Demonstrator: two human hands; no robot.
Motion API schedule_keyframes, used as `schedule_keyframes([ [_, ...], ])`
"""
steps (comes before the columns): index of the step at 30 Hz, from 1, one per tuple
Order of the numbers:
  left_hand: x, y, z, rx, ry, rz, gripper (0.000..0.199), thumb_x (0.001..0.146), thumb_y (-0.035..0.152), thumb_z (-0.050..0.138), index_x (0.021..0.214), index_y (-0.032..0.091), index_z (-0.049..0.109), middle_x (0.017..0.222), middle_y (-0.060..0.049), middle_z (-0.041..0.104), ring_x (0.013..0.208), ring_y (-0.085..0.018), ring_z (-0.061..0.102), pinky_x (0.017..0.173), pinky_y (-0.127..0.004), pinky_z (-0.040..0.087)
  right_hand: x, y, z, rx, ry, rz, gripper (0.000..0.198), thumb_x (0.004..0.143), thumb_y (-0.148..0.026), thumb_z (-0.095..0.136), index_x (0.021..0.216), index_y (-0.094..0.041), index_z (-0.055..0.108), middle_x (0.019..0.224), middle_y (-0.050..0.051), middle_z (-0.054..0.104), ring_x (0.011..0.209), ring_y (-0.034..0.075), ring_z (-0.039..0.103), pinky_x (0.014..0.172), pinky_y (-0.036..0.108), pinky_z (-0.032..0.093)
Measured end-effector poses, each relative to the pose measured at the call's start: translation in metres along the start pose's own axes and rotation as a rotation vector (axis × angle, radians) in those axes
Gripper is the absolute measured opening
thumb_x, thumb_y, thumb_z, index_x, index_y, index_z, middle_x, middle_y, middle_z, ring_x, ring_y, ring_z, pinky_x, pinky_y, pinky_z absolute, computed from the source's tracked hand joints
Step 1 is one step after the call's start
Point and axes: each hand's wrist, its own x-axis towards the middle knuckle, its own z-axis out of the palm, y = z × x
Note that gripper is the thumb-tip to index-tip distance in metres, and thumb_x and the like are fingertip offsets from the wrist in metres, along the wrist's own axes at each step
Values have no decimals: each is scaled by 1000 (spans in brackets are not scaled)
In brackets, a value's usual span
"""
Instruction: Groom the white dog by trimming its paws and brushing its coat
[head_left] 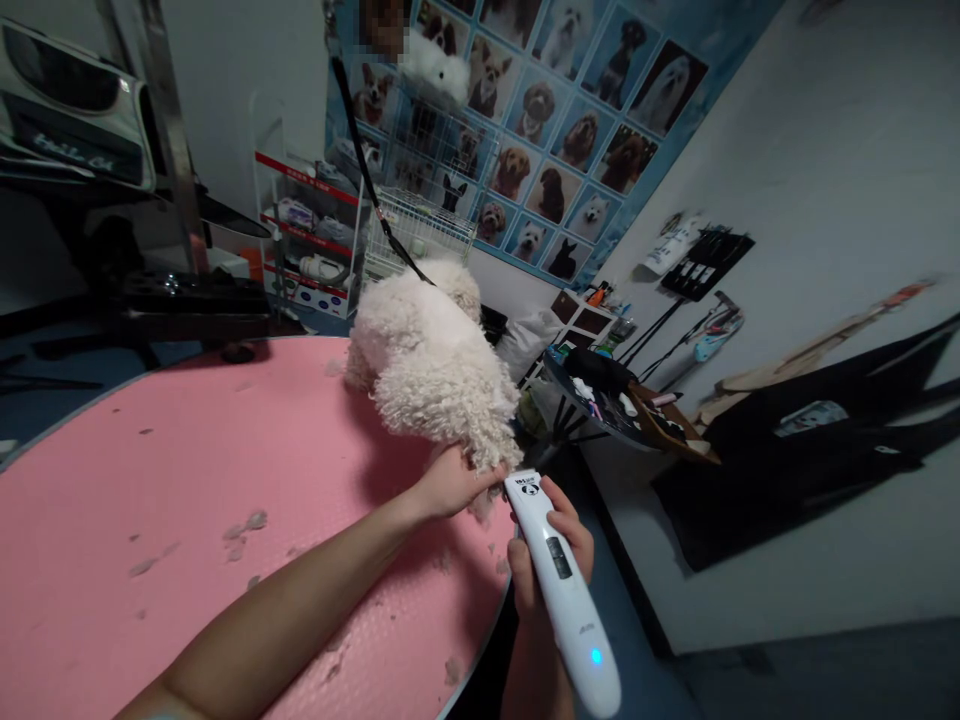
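Observation:
A curly white dog [427,350] stands on the pink grooming table [187,440], its rear toward me and its back trimmed short. A black leash [364,165] runs from above down to it. My left hand [455,482] is closed around the fur low on its hind leg; the fingertips are partly hidden. In my right hand [562,545] is a white hair clipper [562,580] with a blue light glowing near its end. Its head touches or nearly touches the leg fur beside my left fingers. Cut hair tufts [247,525] lie scattered on the table.
A round tool tray [600,405] with various items stands beyond the table's right side. Behind the dog are a wire cage [420,225] and a shelf cart [307,230]. A metal post [176,140] rises at the left. Dark aprons [750,480] hang along the right wall.

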Motion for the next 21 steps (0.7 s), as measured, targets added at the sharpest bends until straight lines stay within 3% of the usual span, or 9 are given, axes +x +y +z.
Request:
schedule_keyframes([
  [6,1,6,-5,-2,-39,-11,23,66,36,71,75,16,64,78,-6,69,82,-23,65,79,-33,51,7,9,-7,325,42,204,41,69,-39,66,101,-22,47,114,11,58,75,18,62,54,27,46],
  [13,0,10,-11,-44,-168,-88,29,68,42,68,73,15,59,66,-4,63,61,-18,61,59,-28,50,19,5,-11,266,-49,243,43,66,-39,67,100,-21,47,114,13,60,90,27,63,68,39,50],
  [18,2,9,-13,-65,-261,-148,30,70,42,65,77,14,57,60,-2,59,55,-16,58,53,-27,47,24,2,-10,372,-139,269,42,68,-41,69,100,-23,48,114,11,59,100,29,61,79,44,49],
  [21,4,8,-17,-43,-244,-123,26,68,36,68,75,14,57,63,-2,60,60,-16,58,56,-26,46,27,-1,-7,446,-205,317,42,69,-40,70,102,-25,49,118,10,58,105,29,59,86,45,47],
])
